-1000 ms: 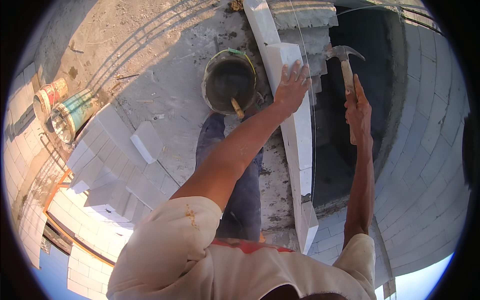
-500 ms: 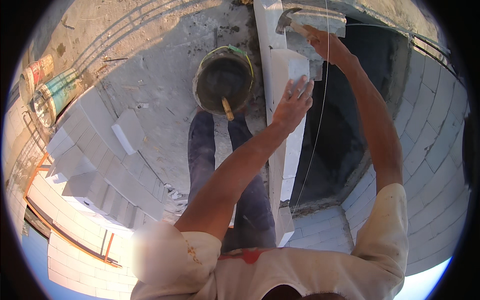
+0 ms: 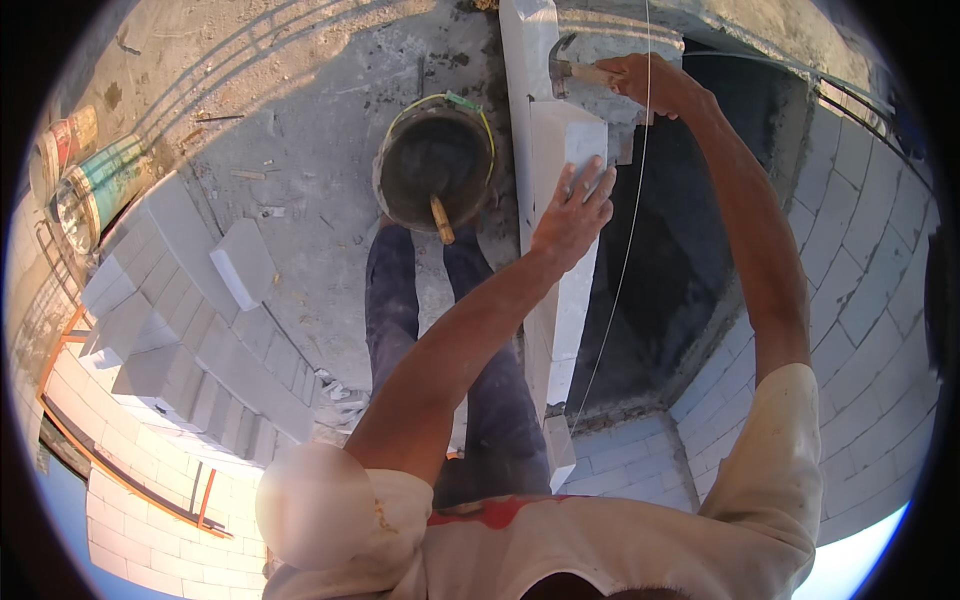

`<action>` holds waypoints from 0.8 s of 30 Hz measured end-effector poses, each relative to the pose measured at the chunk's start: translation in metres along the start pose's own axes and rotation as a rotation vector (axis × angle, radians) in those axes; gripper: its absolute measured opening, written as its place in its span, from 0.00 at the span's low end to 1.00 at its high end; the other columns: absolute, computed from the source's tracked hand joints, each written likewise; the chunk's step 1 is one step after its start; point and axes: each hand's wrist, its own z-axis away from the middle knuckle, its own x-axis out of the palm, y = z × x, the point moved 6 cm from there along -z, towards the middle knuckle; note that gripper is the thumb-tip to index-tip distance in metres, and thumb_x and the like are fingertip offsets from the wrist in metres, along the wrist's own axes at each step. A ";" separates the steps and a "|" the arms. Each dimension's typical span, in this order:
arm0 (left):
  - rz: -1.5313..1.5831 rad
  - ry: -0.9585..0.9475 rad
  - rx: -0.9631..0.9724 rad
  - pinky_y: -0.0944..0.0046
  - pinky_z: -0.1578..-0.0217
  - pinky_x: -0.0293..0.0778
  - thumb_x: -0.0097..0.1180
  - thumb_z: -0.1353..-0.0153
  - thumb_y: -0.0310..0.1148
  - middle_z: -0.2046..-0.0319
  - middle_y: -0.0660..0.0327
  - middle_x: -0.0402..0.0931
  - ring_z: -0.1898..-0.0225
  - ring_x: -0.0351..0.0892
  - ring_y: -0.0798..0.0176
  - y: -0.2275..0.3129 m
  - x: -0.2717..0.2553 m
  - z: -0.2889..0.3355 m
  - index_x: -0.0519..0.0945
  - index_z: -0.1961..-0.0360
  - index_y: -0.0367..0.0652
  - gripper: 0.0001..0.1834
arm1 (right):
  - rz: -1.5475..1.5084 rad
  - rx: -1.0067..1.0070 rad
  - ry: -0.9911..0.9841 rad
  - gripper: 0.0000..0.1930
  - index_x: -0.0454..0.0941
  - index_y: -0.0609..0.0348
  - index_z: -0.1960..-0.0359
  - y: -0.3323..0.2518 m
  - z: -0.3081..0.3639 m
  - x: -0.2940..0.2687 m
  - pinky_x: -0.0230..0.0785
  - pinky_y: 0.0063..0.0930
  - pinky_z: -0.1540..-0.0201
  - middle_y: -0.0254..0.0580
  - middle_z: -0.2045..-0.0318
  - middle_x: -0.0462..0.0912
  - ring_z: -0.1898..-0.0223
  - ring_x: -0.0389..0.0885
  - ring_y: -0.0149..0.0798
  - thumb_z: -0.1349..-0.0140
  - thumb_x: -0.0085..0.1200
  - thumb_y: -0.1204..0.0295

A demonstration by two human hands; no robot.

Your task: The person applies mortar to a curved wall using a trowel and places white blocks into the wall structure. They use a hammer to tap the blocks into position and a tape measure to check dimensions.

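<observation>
My right hand [image 3: 655,82] is closed round the wooden handle of a claw hammer [image 3: 560,68]. The hammer's metal head is against or very close to the far end of a white block [image 3: 568,130]; I cannot tell whether they touch. Lying on top of that block, my left hand [image 3: 573,215] has its fingers spread and grips nothing. The block sits in a row of white blocks forming a low wall. A thin string [image 3: 632,210] stretches along the wall's right side, passing by my right hand.
Left of the wall stands a dark bucket [image 3: 435,165] with a wooden-handled tool [image 3: 442,220] in it, by my legs. Stacked white blocks [image 3: 190,330] and two stained buckets [image 3: 100,190] are at the left. A dark recess [image 3: 670,240] drops away right of the wall.
The hammer head has swung down to the block's far end, and my right hand has tilted with it. My left hand stays on the block. The whole view has shifted slightly.
</observation>
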 end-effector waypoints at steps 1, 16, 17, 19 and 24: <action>-0.005 0.000 -0.004 0.34 0.20 0.38 0.59 0.32 0.37 0.18 0.55 0.46 0.17 0.36 0.43 0.000 0.000 0.001 0.76 0.35 0.50 0.24 | -0.056 0.018 0.051 0.28 0.64 0.38 0.22 0.001 0.002 -0.004 0.80 0.36 0.82 0.47 0.70 0.87 0.83 0.80 0.37 0.23 0.50 0.60; -0.064 0.008 0.036 0.29 0.23 0.43 0.60 0.34 0.36 0.19 0.51 0.48 0.19 0.43 0.37 0.002 -0.001 0.000 0.76 0.35 0.51 0.25 | -0.199 0.166 0.025 0.25 0.71 0.38 0.27 -0.023 0.032 0.001 0.81 0.39 0.79 0.48 0.71 0.86 0.82 0.82 0.42 0.25 0.51 0.65; -0.050 0.006 0.045 0.28 0.23 0.43 0.60 0.34 0.36 0.19 0.50 0.48 0.19 0.43 0.36 0.004 0.002 0.001 0.76 0.35 0.51 0.25 | -0.167 0.161 0.021 0.25 0.71 0.39 0.27 -0.023 0.035 0.007 0.82 0.38 0.80 0.50 0.69 0.88 0.82 0.83 0.44 0.25 0.51 0.65; -0.043 0.006 0.043 0.27 0.23 0.44 0.60 0.34 0.36 0.19 0.50 0.47 0.19 0.43 0.36 0.004 0.004 0.002 0.75 0.35 0.50 0.25 | -0.209 0.186 0.015 0.25 0.73 0.40 0.28 -0.020 0.035 -0.009 0.83 0.39 0.80 0.51 0.68 0.88 0.82 0.84 0.44 0.26 0.52 0.66; -0.075 0.004 0.063 0.25 0.24 0.44 0.60 0.34 0.35 0.19 0.50 0.45 0.18 0.39 0.34 0.003 0.009 0.001 0.73 0.33 0.50 0.28 | -0.313 0.228 0.141 0.20 0.80 0.43 0.34 -0.026 0.061 -0.001 0.82 0.38 0.79 0.48 0.64 0.89 0.78 0.86 0.43 0.27 0.56 0.64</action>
